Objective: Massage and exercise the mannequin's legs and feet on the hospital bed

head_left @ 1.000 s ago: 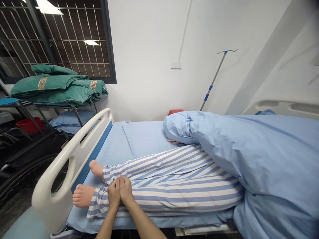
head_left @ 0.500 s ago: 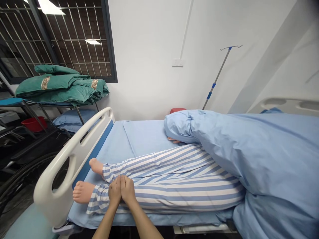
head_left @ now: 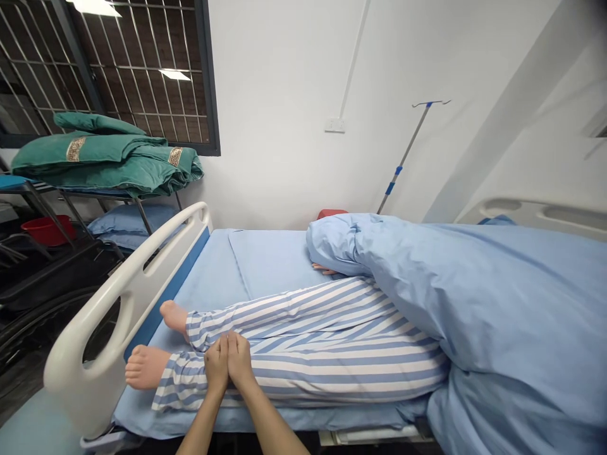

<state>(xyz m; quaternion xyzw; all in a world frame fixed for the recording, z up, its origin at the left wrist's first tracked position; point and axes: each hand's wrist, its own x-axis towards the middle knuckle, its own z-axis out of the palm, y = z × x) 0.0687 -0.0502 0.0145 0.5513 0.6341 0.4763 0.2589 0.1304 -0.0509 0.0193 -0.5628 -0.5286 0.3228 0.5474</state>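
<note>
At the lower left of centre, the left hand (head_left: 217,365) and right hand (head_left: 239,361) are pressed together side by side, fingers curled in, over the near shin of the striped trousers (head_left: 332,370); whether they pinch cloth cannot be told. The trousers stretch across the lower middle of the frame, from bare feet (head_left: 147,368) at lower left to a blue quilt (head_left: 497,303) at right. Beyond, green bedding (head_left: 109,158) lies piled at upper left and a drip pole (head_left: 408,148) leans at upper right.

Bright light patches (head_left: 175,74) show in a barred, dark-framed window (head_left: 111,85); beside it, a white wall (head_left: 279,95) carries a socket plate (head_left: 334,126) beneath a thin conduit (head_left: 355,60).
</note>
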